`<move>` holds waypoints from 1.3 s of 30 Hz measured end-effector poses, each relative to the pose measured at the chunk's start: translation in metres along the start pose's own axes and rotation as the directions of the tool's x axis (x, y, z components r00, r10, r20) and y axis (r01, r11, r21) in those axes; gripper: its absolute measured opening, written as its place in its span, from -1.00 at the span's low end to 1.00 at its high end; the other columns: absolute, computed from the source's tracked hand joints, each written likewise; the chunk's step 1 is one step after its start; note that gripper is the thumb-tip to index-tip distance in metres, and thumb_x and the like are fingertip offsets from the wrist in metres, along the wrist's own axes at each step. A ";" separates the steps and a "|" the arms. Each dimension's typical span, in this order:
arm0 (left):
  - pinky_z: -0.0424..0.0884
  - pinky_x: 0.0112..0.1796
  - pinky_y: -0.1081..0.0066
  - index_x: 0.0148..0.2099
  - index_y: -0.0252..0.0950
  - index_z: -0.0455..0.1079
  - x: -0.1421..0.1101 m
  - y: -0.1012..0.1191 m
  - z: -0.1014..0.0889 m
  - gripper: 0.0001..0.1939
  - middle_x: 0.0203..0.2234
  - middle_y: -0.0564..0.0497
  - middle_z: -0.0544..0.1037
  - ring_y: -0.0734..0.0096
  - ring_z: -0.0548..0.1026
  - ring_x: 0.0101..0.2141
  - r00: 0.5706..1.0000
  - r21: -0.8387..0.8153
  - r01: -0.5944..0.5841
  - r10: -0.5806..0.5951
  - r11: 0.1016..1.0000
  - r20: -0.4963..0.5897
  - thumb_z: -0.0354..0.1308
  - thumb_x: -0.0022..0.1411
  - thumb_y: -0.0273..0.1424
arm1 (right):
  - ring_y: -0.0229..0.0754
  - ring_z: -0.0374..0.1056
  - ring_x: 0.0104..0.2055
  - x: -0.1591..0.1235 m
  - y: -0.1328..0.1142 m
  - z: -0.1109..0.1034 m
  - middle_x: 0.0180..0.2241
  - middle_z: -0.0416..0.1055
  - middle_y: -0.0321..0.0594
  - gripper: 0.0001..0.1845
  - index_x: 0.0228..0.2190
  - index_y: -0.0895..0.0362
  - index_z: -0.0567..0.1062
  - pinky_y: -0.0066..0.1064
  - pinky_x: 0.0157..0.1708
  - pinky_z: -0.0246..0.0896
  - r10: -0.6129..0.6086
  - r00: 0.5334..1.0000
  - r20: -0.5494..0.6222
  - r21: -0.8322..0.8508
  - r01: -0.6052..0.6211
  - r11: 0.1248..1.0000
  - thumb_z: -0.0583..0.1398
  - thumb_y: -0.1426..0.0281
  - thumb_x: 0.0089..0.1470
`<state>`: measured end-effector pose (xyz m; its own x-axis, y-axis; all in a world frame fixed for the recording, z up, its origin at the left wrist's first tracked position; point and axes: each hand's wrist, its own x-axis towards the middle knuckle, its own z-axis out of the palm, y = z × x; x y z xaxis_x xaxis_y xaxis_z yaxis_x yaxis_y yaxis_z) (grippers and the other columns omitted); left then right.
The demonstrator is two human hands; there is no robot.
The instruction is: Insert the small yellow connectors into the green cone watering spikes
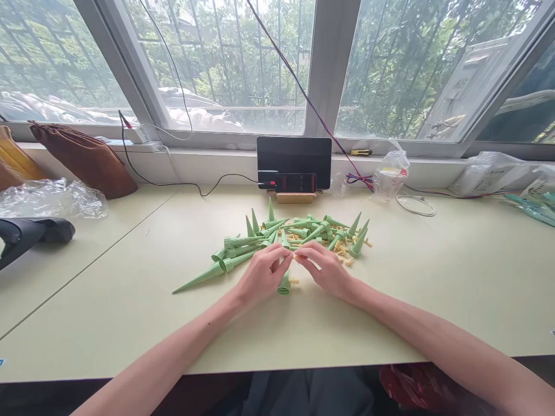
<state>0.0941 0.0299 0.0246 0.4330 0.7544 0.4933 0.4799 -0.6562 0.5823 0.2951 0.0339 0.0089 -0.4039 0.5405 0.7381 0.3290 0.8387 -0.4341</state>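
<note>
My left hand [265,269] and my right hand [326,269] meet above the table, fingertips almost touching. Between the right thumb and fingers shows a small yellow plastic piece [299,257]. The left thumb and fingers are pinched together; whatever is in them is too small or hidden to name. Just under the hands lies a green plastic watering spike [284,286], its round threaded end towards me and a yellow valve [295,281] at its side. Behind them spreads a pile of similar green spikes [318,231], with several loose yellow pieces [342,251] at its right.
A phone [296,183] on a cardboard stand [295,198] leans before a dark tablet [295,155] at the table's back. Brown pouch [87,162], plastic wrap [52,199] and a black object [37,234] lie left. Plastic bags [392,173] and a white cable [415,205] lie right.
</note>
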 end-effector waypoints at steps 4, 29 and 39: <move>0.23 -0.46 0.48 -0.23 -0.27 0.43 0.000 -0.001 0.000 -0.83 -0.42 0.10 0.39 0.57 0.24 -0.55 1.000 -0.015 -0.016 0.016 1.000 0.021 0.04 0.41 -0.41 | -0.19 0.39 -0.23 -0.001 0.000 0.001 -0.24 0.41 -0.16 -0.83 -0.13 0.07 0.45 -0.35 -0.24 0.38 0.015 1.000 -0.014 0.020 -0.015 1.000 0.09 0.47 0.33; 0.19 -0.47 0.47 -0.39 -0.30 0.36 0.002 -0.002 0.000 -0.72 -0.51 0.07 0.35 0.51 0.22 -0.52 0.999 0.007 -0.045 0.045 0.999 -0.014 0.02 0.41 -0.41 | -0.29 0.30 -0.48 0.007 0.000 0.001 -0.53 0.41 -0.31 -0.72 -0.34 0.13 0.55 -0.39 -0.43 0.21 0.593 0.762 0.261 0.783 -0.526 0.331 0.38 0.18 0.03; 0.05 -0.52 0.49 -0.43 -0.30 0.33 0.001 -0.002 -0.003 -0.63 -0.65 0.17 0.13 0.54 0.05 -0.59 0.998 -0.014 -0.012 0.012 1.000 0.064 -0.04 0.43 -0.31 | -0.36 0.24 -0.53 0.006 0.001 0.002 -0.50 0.39 -0.32 -0.64 -0.40 0.16 0.54 -0.46 -0.52 0.09 0.619 0.703 0.350 0.829 -0.540 0.145 0.43 0.15 -0.07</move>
<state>0.0909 0.0319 0.0260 0.4867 0.7437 0.4583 0.4643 -0.6647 0.5853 0.2917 0.0382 0.0118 -0.3788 0.9229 0.0690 -0.4416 -0.1147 -0.8899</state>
